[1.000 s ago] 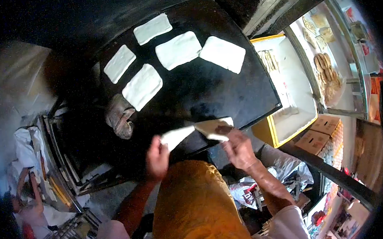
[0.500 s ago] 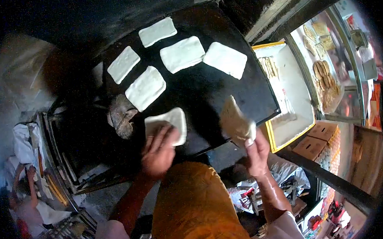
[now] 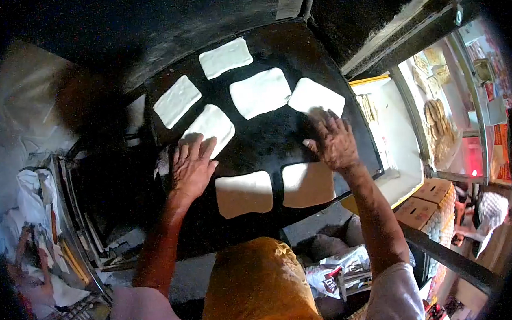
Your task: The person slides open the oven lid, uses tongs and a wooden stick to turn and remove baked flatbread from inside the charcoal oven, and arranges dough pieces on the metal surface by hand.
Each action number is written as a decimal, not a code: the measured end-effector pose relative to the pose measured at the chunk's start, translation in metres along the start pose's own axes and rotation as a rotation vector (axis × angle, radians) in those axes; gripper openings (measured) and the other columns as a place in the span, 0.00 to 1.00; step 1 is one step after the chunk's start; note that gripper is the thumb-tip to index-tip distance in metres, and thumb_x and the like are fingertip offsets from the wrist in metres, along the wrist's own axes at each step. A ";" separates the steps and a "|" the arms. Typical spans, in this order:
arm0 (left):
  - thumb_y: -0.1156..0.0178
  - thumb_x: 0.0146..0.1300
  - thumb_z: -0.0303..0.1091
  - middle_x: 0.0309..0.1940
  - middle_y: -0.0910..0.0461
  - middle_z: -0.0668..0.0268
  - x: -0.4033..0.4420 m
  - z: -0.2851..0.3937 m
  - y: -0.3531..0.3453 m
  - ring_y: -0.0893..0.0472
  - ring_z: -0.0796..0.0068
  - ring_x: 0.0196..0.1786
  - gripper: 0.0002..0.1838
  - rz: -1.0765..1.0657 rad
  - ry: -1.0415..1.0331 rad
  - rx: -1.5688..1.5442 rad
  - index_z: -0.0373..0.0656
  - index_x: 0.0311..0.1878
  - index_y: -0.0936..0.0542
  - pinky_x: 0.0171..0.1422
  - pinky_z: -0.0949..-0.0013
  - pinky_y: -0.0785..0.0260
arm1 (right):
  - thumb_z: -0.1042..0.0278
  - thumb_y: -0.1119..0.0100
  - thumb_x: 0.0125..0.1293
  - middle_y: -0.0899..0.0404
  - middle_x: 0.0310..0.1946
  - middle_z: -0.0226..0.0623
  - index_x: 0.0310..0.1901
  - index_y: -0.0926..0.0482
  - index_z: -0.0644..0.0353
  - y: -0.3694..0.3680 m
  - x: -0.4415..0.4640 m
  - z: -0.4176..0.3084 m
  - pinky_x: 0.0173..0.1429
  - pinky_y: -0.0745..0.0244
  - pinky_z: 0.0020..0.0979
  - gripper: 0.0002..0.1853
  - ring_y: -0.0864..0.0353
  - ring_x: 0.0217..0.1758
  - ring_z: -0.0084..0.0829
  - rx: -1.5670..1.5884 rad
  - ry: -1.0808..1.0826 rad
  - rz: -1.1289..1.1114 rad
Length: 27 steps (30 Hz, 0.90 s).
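Several flat white dough pieces lie on a dark griddle (image 3: 261, 142). My left hand (image 3: 193, 168), fingers spread, reaches over the near edge of a dough piece (image 3: 215, 126) at the left. Over the lower edge of the far-right dough piece (image 3: 316, 96) is my right hand (image 3: 335, 144), its fingers apart. Two pieces lie side by side at the near edge, one on the left (image 3: 244, 193) and one on the right (image 3: 307, 184), partly in shadow. Whether my fingertips press on the dough cannot be made out.
A white bin with a yellow rim (image 3: 407, 193) stands right of the griddle. Beyond it, flatbreads (image 3: 437, 118) lie in a display case. Cardboard boxes (image 3: 416, 210) and a dark bar are at the lower right. A person (image 3: 490, 214) is at the far right.
Both near dough pieces now lie flat on the griddle, released from my hands. My hands have moved up to the dough pieces farther back. The grey cloth is now mostly hidden by my left hand.
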<state>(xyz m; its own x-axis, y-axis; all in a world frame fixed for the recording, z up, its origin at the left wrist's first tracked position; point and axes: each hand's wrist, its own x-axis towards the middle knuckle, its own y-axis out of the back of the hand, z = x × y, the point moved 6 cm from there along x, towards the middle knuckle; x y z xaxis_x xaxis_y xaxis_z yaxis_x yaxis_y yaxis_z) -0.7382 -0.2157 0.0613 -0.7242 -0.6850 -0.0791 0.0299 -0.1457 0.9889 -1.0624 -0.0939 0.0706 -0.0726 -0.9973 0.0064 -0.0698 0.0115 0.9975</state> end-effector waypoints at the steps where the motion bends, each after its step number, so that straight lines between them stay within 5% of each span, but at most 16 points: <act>1: 0.37 0.68 0.42 0.66 0.32 0.58 0.004 0.000 0.003 0.32 0.53 0.69 0.32 -0.003 -0.002 0.000 0.49 0.73 0.32 0.72 0.48 0.39 | 0.36 0.52 0.74 0.34 0.72 0.45 0.77 0.40 0.49 -0.004 0.000 0.007 0.77 0.45 0.55 0.38 0.36 0.74 0.50 -0.016 -0.058 -0.067; 4: 0.35 0.67 0.45 0.62 0.31 0.56 0.011 -0.004 0.007 0.30 0.52 0.65 0.34 -0.070 0.079 -0.086 0.48 0.74 0.33 0.69 0.47 0.37 | 0.33 0.53 0.74 0.31 0.69 0.46 0.77 0.41 0.49 -0.017 -0.008 0.015 0.74 0.42 0.54 0.39 0.32 0.70 0.50 -0.198 -0.157 -0.221; 10: 0.34 0.66 0.46 0.59 0.30 0.54 0.017 -0.002 0.007 0.28 0.53 0.62 0.35 -0.016 0.071 -0.172 0.45 0.73 0.33 0.66 0.49 0.36 | 0.37 0.50 0.73 0.26 0.56 0.48 0.74 0.38 0.58 0.003 -0.026 -0.019 0.62 0.31 0.50 0.39 0.25 0.57 0.48 0.112 -0.162 -0.143; 12: 0.33 0.62 0.45 0.59 0.29 0.50 0.015 0.002 0.011 0.25 0.44 0.59 0.34 -0.009 0.040 -0.171 0.44 0.68 0.31 0.63 0.44 0.32 | 0.38 0.47 0.73 0.26 0.55 0.48 0.73 0.35 0.59 -0.003 -0.029 -0.018 0.63 0.31 0.51 0.38 0.25 0.56 0.49 0.108 -0.174 -0.013; 15: 0.34 0.67 0.47 0.60 0.31 0.52 0.015 -0.005 -0.003 0.26 0.52 0.62 0.35 -0.130 0.107 -0.120 0.43 0.73 0.33 0.63 0.49 0.31 | 0.34 0.47 0.70 0.27 0.57 0.49 0.72 0.33 0.58 -0.007 -0.027 -0.015 0.66 0.33 0.51 0.40 0.27 0.59 0.49 0.210 -0.204 0.027; 23: 0.36 0.69 0.45 0.62 0.31 0.47 0.016 -0.021 -0.011 0.20 0.43 0.60 0.34 -0.144 0.163 -0.358 0.44 0.74 0.33 0.59 0.50 0.21 | 0.33 0.47 0.70 0.32 0.69 0.51 0.74 0.34 0.57 0.005 -0.027 -0.015 0.73 0.41 0.55 0.41 0.33 0.71 0.50 0.210 -0.269 0.070; 27: 0.37 0.70 0.46 0.70 0.34 0.45 0.021 -0.056 -0.027 0.28 0.44 0.69 0.33 0.044 0.305 -0.655 0.47 0.74 0.33 0.67 0.46 0.29 | 0.30 0.50 0.70 0.39 0.75 0.49 0.76 0.39 0.56 -0.012 -0.005 0.000 0.78 0.48 0.59 0.44 0.39 0.77 0.51 0.081 -0.292 -0.072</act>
<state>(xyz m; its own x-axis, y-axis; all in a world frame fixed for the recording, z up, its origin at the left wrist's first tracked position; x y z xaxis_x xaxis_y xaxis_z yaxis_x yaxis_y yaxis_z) -0.7153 -0.2665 0.0257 -0.4913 -0.8547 -0.1674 0.5300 -0.4460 0.7213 -1.0614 -0.0888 0.0585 -0.3462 -0.9332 -0.0961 -0.1634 -0.0409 0.9857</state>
